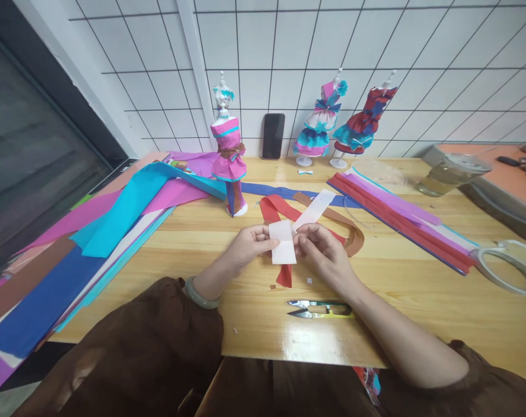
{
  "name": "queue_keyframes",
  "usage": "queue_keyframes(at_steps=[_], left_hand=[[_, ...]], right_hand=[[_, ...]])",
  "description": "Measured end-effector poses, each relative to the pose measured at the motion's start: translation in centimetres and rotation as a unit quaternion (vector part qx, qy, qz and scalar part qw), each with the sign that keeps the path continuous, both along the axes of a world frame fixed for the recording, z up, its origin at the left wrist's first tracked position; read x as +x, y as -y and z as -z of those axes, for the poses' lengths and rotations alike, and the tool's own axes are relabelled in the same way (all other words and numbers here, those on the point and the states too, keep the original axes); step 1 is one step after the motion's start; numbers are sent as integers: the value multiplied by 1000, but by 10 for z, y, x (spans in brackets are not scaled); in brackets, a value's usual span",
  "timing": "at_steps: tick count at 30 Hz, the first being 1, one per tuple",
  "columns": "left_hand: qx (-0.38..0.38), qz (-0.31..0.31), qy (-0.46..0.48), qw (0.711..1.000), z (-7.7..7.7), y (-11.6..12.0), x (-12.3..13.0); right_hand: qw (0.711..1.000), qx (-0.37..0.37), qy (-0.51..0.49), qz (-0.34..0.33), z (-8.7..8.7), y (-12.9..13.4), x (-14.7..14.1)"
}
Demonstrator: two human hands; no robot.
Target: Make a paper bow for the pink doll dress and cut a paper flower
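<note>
Head view: from where I stand, the worktop [263,341] is broad, with long coloured strips [46,301] heaped at its left edge. A pink-dressed figure [229,145] stands nearer its back edge. Above the middle, the left hand [246,248] is clamped on a white rectangle [284,233]; the right hand [326,252] bunches at the rectangle's right side, its grip unclear to me. Small snips [327,315] lie near the front edge.

A craft workspace — dressed mini mannequins [230,139], coloured strips [110,217], snips [312,315]
</note>
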State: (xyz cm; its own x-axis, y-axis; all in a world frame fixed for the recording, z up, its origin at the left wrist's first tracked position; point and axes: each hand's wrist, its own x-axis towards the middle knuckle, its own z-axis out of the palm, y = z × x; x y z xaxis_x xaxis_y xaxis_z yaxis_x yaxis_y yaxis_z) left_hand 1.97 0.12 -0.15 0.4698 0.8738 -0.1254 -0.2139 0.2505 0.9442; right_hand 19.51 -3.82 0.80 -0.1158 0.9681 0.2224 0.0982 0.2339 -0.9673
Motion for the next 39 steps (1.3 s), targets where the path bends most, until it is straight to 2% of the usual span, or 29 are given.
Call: queue_keyframes(at_steps=[3,6,11,20,27,33,39], left_hand=[[-28,11,10,999,-3,0,0],[-38,15,16,999,-5,1,0],[-39,24,14,999,-4,1,0],[-49,34,12,998,-3,0,-1],[-27,70,-2,997,-4,-1,-3],[-49,94,51,993,-8,2,-2],[-115,93,136,980,-11,5,1]], right_hand=[[994,69,83,-20,-2,1,1],[975,145,158,-59,-1,1,2],[961,194,186,-62,1,0,2],[958,209,189,-50,5,-1,7],[967,181,170,-52,-4,0,4],[975,144,151,-76,-10,4,0],[975,145,142,-93,-10,12,-6]])
